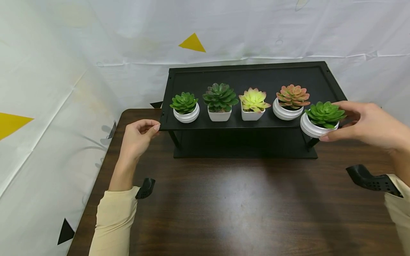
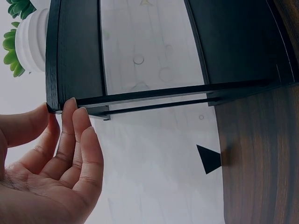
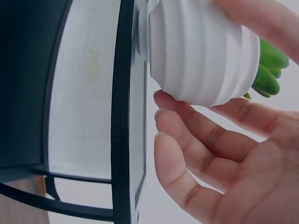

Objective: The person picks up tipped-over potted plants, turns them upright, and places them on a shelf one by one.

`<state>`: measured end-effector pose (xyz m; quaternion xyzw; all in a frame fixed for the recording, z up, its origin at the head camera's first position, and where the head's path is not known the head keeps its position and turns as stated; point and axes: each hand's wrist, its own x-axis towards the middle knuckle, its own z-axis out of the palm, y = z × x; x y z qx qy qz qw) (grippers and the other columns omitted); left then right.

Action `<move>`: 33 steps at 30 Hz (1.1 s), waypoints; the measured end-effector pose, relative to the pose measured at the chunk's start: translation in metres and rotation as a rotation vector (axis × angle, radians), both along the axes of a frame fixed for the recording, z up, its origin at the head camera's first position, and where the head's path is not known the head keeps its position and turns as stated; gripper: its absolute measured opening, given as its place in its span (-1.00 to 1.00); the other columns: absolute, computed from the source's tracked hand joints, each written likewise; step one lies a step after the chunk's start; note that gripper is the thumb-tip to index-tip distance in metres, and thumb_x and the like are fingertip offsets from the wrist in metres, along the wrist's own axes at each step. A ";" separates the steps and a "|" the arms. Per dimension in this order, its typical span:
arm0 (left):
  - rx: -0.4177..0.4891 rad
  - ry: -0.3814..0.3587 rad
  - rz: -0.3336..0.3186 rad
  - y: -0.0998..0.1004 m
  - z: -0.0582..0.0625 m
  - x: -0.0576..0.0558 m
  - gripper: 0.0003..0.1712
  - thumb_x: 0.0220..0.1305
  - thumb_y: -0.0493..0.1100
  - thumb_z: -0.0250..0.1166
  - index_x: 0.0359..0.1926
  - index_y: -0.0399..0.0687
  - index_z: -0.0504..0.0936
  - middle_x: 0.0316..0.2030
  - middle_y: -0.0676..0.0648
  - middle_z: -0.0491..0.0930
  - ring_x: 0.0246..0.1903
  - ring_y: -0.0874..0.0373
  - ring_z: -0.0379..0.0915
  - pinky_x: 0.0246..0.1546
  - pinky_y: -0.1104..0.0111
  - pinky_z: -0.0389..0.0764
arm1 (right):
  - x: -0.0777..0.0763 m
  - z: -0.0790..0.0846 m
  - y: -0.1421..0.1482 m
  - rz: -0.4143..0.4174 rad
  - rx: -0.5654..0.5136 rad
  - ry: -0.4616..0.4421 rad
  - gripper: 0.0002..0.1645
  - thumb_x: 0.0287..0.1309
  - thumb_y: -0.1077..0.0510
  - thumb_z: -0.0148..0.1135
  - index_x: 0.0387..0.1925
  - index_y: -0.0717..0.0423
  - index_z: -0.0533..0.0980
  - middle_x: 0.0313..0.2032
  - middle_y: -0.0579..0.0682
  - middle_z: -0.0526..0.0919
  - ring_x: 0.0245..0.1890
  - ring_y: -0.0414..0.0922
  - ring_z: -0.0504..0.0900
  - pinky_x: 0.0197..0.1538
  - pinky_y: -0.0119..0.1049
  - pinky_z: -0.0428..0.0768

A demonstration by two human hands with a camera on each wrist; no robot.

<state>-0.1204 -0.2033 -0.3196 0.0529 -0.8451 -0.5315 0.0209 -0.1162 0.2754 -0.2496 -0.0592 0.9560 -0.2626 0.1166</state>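
Observation:
My right hand [image 1: 373, 122] grips a green succulent in a round, ribbed white pot [image 3: 201, 56], thumb on one side and fingers on the other. That pot is at the front right corner of a black two-tier shelf [image 1: 243, 76], its base close to the upper board's surface in the right wrist view. At the opposite front corner, my left hand [image 1: 136, 138] pinches the edge of the upper board between thumb and fingertips. A pink-orange succulent [image 1: 292, 95] in a round white pot stands just left of the held one.
Farther left on the upper board stand a yellow-green succulent [image 1: 253, 101], a dark green succulent [image 1: 220, 96] and a small green succulent [image 1: 184, 103], all in white pots. The shelf is on a brown wooden table [image 1: 224, 199], with white sheeting [image 1: 134, 32] behind and left.

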 end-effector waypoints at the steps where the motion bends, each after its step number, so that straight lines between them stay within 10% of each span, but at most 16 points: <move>1: -0.001 0.001 -0.002 0.000 0.000 0.000 -0.75 0.32 -0.23 0.17 -0.12 -0.37 0.57 -0.24 -0.29 0.55 -0.41 0.30 0.50 -0.32 0.53 0.51 | -0.001 -0.001 0.002 -0.009 -0.004 0.004 -0.12 -0.18 0.03 0.51 0.20 0.09 0.31 -0.34 -0.08 0.62 -0.44 -0.36 0.51 -0.42 -0.43 0.41; 9: 0.002 -0.004 -0.002 0.000 0.000 0.000 -0.74 0.31 -0.23 0.17 -0.11 -0.38 0.57 -0.28 -0.20 0.55 -0.41 0.31 0.51 -0.30 0.54 0.51 | -0.011 -0.003 0.010 -0.051 0.029 -0.001 -0.02 -0.13 -0.02 0.48 0.25 0.30 0.23 -0.19 0.22 0.59 -0.47 -0.52 0.40 -0.40 -0.37 0.42; 20: 0.003 -0.014 0.001 -0.001 -0.001 -0.001 -0.76 0.32 -0.24 0.16 -0.11 -0.35 0.57 -0.23 -0.26 0.55 -0.39 0.27 0.51 -0.30 0.53 0.52 | -0.017 -0.009 0.015 -0.101 0.022 0.009 -0.03 -0.09 -0.06 0.46 0.24 0.33 0.22 -0.28 0.17 0.56 -0.39 -0.15 0.43 -0.22 -0.02 0.39; 33: 0.002 -0.016 0.005 -0.001 -0.001 -0.001 -0.75 0.32 -0.23 0.16 -0.11 -0.35 0.57 -0.26 -0.22 0.54 -0.39 0.27 0.51 -0.29 0.52 0.52 | -0.031 -0.006 0.021 -0.078 0.041 -0.038 -0.15 -0.03 -0.08 0.41 0.16 0.30 0.27 -0.40 -0.05 0.60 -0.41 -0.20 0.43 -0.38 -0.27 0.39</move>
